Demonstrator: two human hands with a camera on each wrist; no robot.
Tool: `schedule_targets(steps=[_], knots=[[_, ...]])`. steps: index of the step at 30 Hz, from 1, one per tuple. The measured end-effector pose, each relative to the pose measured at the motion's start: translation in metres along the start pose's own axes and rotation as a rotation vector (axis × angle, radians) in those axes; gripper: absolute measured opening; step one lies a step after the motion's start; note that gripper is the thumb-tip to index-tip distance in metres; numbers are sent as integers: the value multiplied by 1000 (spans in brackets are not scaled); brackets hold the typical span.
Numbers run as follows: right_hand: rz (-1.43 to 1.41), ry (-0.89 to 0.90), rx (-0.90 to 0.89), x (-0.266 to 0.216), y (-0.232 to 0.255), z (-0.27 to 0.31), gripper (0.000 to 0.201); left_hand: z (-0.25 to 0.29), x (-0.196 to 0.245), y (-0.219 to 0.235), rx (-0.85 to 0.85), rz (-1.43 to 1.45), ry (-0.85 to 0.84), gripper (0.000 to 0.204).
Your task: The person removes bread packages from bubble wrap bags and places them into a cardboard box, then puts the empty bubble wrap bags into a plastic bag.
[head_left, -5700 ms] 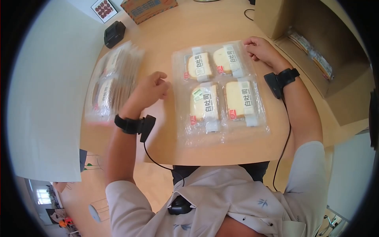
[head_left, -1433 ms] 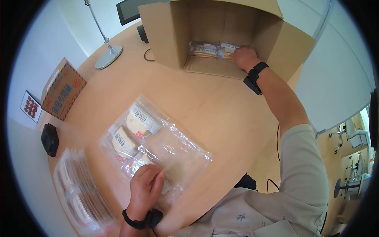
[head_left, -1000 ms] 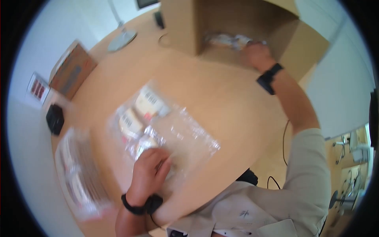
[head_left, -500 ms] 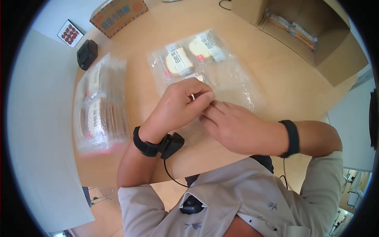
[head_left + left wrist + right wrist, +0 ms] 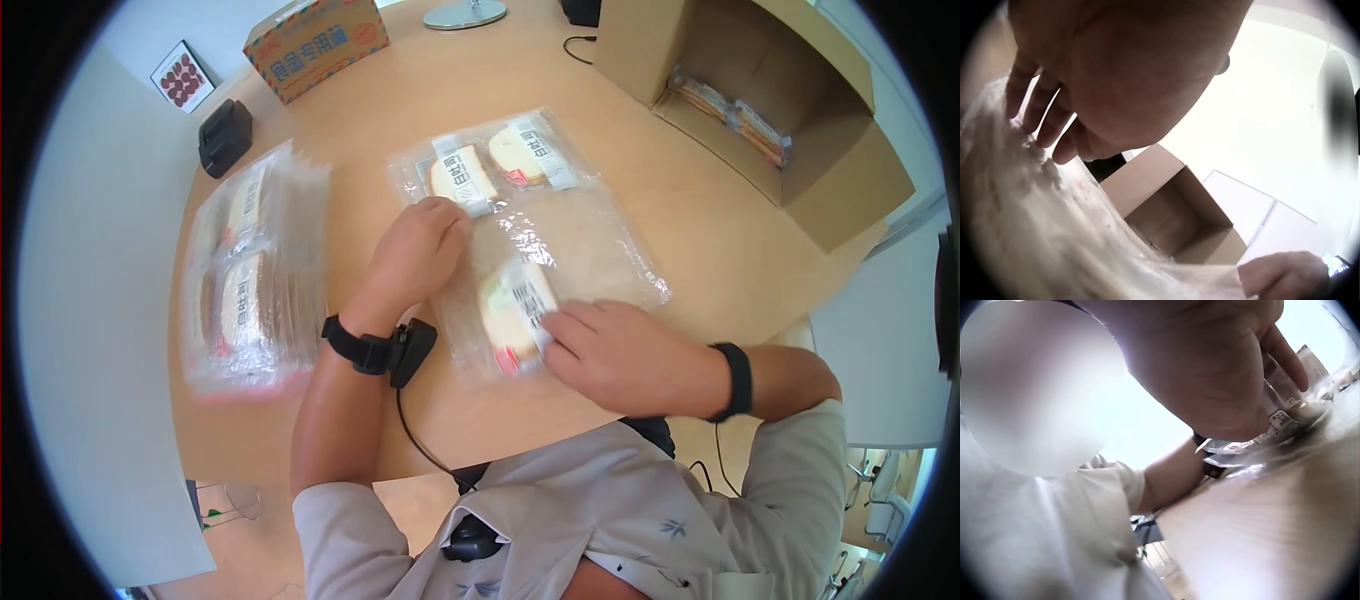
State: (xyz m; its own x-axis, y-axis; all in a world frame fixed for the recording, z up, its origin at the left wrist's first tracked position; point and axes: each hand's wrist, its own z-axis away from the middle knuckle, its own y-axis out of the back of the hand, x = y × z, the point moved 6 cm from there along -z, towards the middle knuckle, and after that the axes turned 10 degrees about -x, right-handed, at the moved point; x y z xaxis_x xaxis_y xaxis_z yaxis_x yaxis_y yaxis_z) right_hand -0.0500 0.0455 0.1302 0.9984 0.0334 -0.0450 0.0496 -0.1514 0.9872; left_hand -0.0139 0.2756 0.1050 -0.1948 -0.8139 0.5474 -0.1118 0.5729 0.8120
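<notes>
In the head view my right hand (image 5: 635,358) pinches the right end of a wrapped bread slice (image 5: 512,305) with a white printed label and red sticker. It lies over the near part of a large clear plastic bag (image 5: 590,245) on the table. My left hand (image 5: 418,250) rests on that bag's left side, its fingers reaching down onto the plastic in the left wrist view. Beyond it, a wrapped bread slice (image 5: 460,178) and another wrapped bread slice (image 5: 525,155) lie side by side at the bag's far end. My right palm partly hides the pack in the right wrist view.
A stack of filled clear bags (image 5: 250,280) stands at the left. An open cardboard box (image 5: 735,185) at the far right contains wrapped bread packs (image 5: 735,118). A printed carton (image 5: 315,50), a black device (image 5: 225,138) and a lamp base (image 5: 465,14) stand at the back.
My right hand came back from the cardboard box and met my left over the bag. Now they are apart, the right at the near slice. The bag's near right slice has left its earlier place.
</notes>
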Motion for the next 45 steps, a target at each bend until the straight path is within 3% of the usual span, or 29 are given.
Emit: schedule_targets(steps=[2, 4, 5, 9, 11, 13, 15, 16, 18, 22, 24, 25, 27, 30, 31, 33, 34, 36, 37, 39, 40, 42, 43, 45], knots=[[-17, 9, 20, -5, 23, 21, 16, 1, 2, 0, 0, -55, 3, 21], [-282, -170, 144, 11, 51, 48, 14, 0, 2, 0, -12, -48, -5, 21], [-254, -212, 145, 21, 60, 62, 14, -1, 2, -1, -24, -54, 1, 21], [-799, -847, 365, 119, 88, 136, 16, 1, 4, -5, -5, 0, 20, 14], [-840, -837, 603, 176, 95, 168, 18, 0, 8, -4, 1, -76, -57, 15], [-758, -1007, 784, 234, 103, 202, 18, 2, 15, -3, 15, -165, -107, 15], [-633, -1093, 970, 286, 113, 229, 28, 2, 13, -3, -14, -84, 3, 16], [-627, -1091, 980, 305, 118, 235, 28, 2, 14, -3, -12, -89, -7, 16], [-294, -1249, 945, 335, 134, 252, 42, 1, 17, -2, -6, -148, -42, 16], [-86, -1286, 858, 420, 126, 281, 53, 1, 13, -2, -18, -69, 19, 16], [186, -1456, 693, 441, 119, 286, 45, 1, 11, -3, -7, -95, 0, 17], [184, -1458, 697, 439, 119, 283, 45, 1, 11, -4, -24, -88, 10, 19], [345, -1623, 270, 442, 108, 274, 33, 0, 11, -3, -12, -130, -20, 19], [314, -1689, 215, 436, 94, 268, 27, 0, 13, -3, 1, -165, -48, 18], [310, -1692, 215, 430, 91, 263, 27, -1, 13, -3, 7, -161, -46, 17], [549, -1727, -79, 414, 87, 246, 28, -2, 14, -3, 3, -153, -43, 17], [547, -1728, -82, 406, 89, 236, 28, -2, 14, -3, 5, -143, -38, 17], [500, -1550, -401, 400, 78, 214, 30, -3, 15, -4, 1, -142, -40, 16], [501, -1551, -402, 404, 69, 215, 30, -3, 16, -4, 6, -143, -44, 16], [414, -1275, -76, 415, 50, 201, 33, -4, 17, -3, 8, -140, -36, 17], [414, -1272, -72, 411, 46, 197, 33, -3, 17, -3, 3, -139, -27, 17], [512, -951, 261, 380, 51, 176, 35, -1, 16, -3, 4, -132, -12, 17], [515, -958, 268, 381, 47, 174, 35, -2, 15, -4, 1, -120, 1, 17], [678, -818, 78, 382, 30, 165, 36, -2, 12, -6, 3, -141, -15, 18]])
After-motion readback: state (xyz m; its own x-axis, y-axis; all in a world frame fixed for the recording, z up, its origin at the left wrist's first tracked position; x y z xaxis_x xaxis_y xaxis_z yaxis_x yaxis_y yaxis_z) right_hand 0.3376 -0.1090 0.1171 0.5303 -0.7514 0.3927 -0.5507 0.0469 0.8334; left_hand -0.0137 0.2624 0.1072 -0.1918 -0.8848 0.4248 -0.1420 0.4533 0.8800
